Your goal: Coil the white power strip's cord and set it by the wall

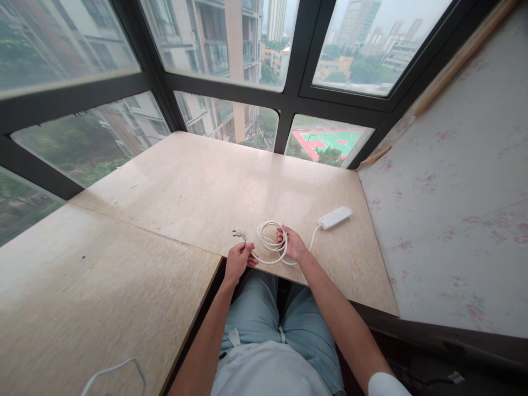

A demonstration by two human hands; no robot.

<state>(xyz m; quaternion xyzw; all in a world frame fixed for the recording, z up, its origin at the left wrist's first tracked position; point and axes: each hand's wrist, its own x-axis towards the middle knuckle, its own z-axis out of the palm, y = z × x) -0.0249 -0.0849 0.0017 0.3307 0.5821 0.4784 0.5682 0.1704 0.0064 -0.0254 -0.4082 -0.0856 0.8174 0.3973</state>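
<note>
As two hands (240, 260) (292, 242) hold one cord (269, 263) — one power strip (336, 218) lies nearby.

Lettering, none legible, white tag (234, 337) on near blue trousers (252, 313), any print too small to read, white power strip (336, 218) at right, no readable marking, far buildings (358, 22), no readable sign

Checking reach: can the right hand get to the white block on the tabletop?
Probably yes: only the cord lies between the right hand and the white block, though that hand holds the coil.
</note>
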